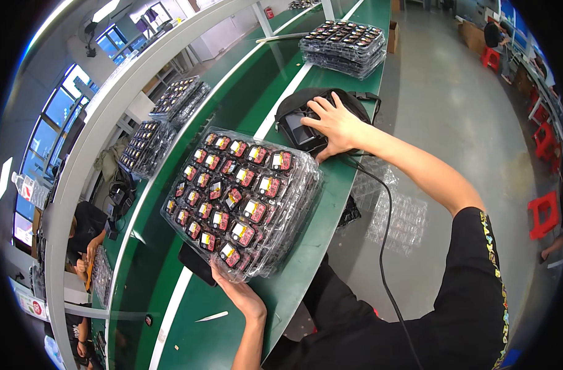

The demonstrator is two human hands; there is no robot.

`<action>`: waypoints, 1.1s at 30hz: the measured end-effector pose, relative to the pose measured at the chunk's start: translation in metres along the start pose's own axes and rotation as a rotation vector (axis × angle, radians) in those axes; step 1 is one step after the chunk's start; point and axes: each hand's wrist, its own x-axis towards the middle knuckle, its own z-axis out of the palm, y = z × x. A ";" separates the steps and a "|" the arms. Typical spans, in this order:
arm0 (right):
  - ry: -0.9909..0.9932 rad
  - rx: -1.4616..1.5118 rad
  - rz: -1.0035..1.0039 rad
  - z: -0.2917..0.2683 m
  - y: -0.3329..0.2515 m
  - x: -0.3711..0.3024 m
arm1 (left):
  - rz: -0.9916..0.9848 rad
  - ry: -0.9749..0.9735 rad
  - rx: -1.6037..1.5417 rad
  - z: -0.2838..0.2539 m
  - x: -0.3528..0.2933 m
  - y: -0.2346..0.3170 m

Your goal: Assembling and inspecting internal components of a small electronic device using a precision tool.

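Observation:
A stack of clear plastic trays [287, 213] rests on the green bench in front of me. Small black cases with red, yellow and white labels [245, 177] fill the top tray. At the stack's near corner my left hand [241, 296] grips the tray edge, its fingertips partly hidden. Beyond the stack, my right hand [338, 126] is curled over a black strapped device [298, 129] with a small dark screen, fingers wide across its top and thumb at its near side. Under the left edge of the trays a flat black object [196, 265] shows partly.
Another filled tray stack [343, 49] stands farther along the green bench [207, 333]. A black cable [385, 246] runs from the device past my body. Empty clear trays [398, 222] lie below the bench edge. Left, beyond a grey frame [61, 203], a co-worker's hands [87, 262] are at work.

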 end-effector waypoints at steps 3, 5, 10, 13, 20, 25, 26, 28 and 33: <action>0.034 -0.043 -0.021 0.002 0.001 0.003 | 0.021 -0.026 0.043 -0.005 0.001 -0.005; 0.003 -0.101 -0.088 0.003 0.001 0.005 | -0.017 -0.017 -0.009 -0.002 -0.001 -0.003; -0.129 -0.188 -0.047 -0.001 -0.017 0.014 | 0.012 -0.034 -0.032 0.000 -0.002 0.002; -0.275 -0.338 0.068 -0.003 -0.029 0.018 | 0.050 -0.074 -0.046 -0.004 0.000 -0.002; -0.099 -0.389 -0.025 0.028 -0.019 0.006 | 0.072 -0.044 0.015 0.003 -0.003 0.002; -0.029 -0.401 0.026 0.008 -0.035 0.021 | 0.079 -0.066 0.124 -0.003 -0.002 0.004; -0.014 -0.468 0.009 0.002 -0.042 0.024 | 0.088 -0.072 0.121 -0.004 -0.002 0.007; -0.018 -0.452 0.031 0.005 -0.035 0.032 | 0.090 -0.073 0.113 -0.001 -0.003 0.008; -0.247 -0.514 0.101 0.020 -0.006 0.049 | 0.084 -0.104 0.072 0.006 -0.003 0.014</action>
